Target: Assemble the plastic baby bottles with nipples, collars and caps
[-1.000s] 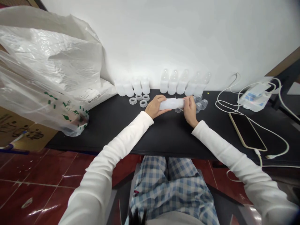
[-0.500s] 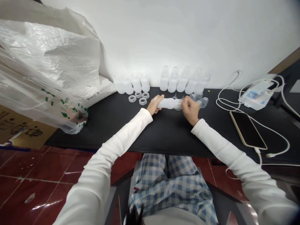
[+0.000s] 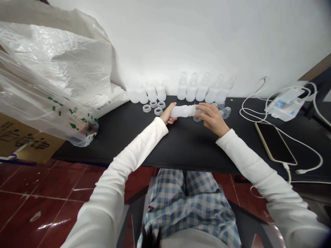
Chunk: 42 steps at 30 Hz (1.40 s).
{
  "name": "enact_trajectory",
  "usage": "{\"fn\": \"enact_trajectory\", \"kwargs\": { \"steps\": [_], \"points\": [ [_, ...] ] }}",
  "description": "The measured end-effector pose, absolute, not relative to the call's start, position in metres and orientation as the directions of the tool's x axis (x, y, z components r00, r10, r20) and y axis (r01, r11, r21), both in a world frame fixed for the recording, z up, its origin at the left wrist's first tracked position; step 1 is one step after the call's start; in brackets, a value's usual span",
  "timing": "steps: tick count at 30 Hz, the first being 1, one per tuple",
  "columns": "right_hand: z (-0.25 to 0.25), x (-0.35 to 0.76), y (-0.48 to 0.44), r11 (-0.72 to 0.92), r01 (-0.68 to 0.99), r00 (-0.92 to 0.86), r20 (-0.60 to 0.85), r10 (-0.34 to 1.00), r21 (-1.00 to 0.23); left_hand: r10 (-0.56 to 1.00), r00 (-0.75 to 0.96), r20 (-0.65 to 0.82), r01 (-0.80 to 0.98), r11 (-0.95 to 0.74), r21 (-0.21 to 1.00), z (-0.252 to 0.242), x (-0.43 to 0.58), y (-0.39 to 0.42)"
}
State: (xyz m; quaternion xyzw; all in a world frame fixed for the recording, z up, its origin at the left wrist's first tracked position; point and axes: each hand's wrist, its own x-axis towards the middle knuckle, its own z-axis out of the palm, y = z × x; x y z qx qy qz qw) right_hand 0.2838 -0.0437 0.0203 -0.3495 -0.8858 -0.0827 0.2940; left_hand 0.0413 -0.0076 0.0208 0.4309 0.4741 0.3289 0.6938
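Note:
A milky white baby bottle (image 3: pixel 181 111) lies sideways in the air above the black table. My left hand (image 3: pixel 169 114) is closed round its base end. At the other end, my right hand (image 3: pixel 212 117) has its fingers on the clear cap (image 3: pixel 196 111), which they partly cover. Several loose clear caps (image 3: pixel 225 112) lie just behind and right of my right hand. Several ring collars (image 3: pixel 158 111) rest on the table behind my left hand.
Against the wall stand several uncapped bottles (image 3: pixel 151 93) and, to their right, several capped ones (image 3: pixel 191 90). A large white plastic bag (image 3: pixel 77 58) bulges at left. A phone (image 3: pixel 275 143), white cables and a white box-shaped device (image 3: pixel 284 105) occupy the right.
My right hand has turned from a closed fist at the cap to fingers stretched along it. The bottle, still in my left hand, has barely moved.

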Motion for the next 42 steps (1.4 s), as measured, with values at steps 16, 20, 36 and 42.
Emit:
{"fn": "enact_trajectory", "kwargs": {
  "steps": [16,20,36,42],
  "points": [
    [0.006,0.288,-0.029,0.805,0.572,-0.368,0.826,0.427,-0.161,0.956,0.191,-0.221,-0.192,0.257,0.947,0.014,0.051,-0.015],
    [0.012,0.318,-0.021,0.737,0.659,-0.276,0.862,0.425,-0.153,0.957,0.183,-0.226,-0.209,0.262,0.942,0.016,0.051,-0.015],
    [0.021,0.398,-0.031,0.244,0.970,-0.190,0.603,0.775,-0.009,0.958,0.201,-0.206,-0.205,0.247,0.947,0.016,0.052,-0.018],
    [0.020,0.392,-0.031,0.280,0.956,-0.283,0.544,0.790,0.091,0.958,0.218,-0.188,-0.187,0.230,0.955,0.016,0.053,-0.018]
  ]
}}
